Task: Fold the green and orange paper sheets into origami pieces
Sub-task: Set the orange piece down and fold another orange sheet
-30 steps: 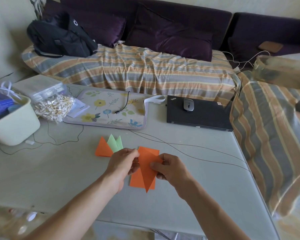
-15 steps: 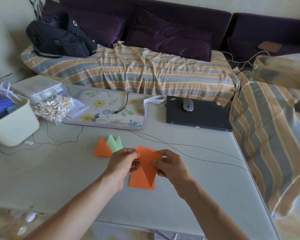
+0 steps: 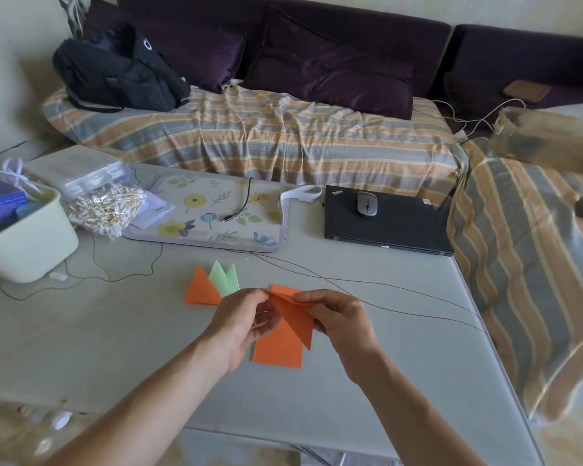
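A partly folded orange paper sheet [image 3: 285, 334] is held just above the bench, its upper part creased into a long triangular flap pointing down over a flat rectangular lower part. Beyond it to the left, a folded orange paper triangle [image 3: 201, 290] lies flat, overlapping a pale green folded paper piece with two points [image 3: 225, 277].

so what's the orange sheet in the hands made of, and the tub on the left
Orange sheet: thin matte paper, going by its sharp creases and flat colour. Cream tub: probably smooth plastic, judging by its rounded moulded rim and faint sheen, though ceramic can't be ruled out.
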{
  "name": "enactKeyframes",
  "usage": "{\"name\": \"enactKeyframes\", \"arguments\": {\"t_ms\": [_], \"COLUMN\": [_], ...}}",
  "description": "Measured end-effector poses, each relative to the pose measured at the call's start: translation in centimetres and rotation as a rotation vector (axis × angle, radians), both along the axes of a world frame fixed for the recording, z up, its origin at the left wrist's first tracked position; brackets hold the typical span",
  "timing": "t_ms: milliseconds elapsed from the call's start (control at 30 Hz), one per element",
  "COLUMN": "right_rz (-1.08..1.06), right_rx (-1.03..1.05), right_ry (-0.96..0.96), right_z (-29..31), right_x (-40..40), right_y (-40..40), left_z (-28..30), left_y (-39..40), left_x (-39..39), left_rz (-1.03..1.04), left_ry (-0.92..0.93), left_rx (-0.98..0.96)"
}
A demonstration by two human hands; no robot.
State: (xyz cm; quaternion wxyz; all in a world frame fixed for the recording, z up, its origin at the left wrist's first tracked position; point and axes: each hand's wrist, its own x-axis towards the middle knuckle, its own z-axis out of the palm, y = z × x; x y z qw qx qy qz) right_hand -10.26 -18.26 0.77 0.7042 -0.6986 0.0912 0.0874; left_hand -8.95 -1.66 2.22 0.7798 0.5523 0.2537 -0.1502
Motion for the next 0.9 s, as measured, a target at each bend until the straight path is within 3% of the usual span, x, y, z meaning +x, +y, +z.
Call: {"name": "enactKeyframes", "arguments": {"t_ms": [133, 267, 567, 767, 900], "right_rz": [-0.02, -0.003, 0.05, -0.033, 0.003], "right_rx": [-0.028, -0.105, -0.173, 0.001, -0.035], "right_ry": [-0.002, -0.019, -0.047, 0.076, 0.159], "right_z": [0.1, 0.1, 0.2, 0.6, 0.4], "right_x": [0.0, -0.1, -0.2, -0.1, -0.1], "right_y": [-0.1, 0.0, 0.2, 0.2, 0.1], "left_z": [0.3, -0.2, -1.1, -1.4, -1.2], "left_y": [0.0, 0.3, 0.3, 0.4, 0.2], "left_x": [-0.1, -0.1, -0.1, -0.1, -0.4], "left_rz": [-0.018, -0.087, 0.03, -0.019, -0.127], "left_ry": [0.017, 0.008, -0.044, -0.131, -0.164], "left_rx": [-0.064, -0.001, 0.074, 0.191, 0.235]}}
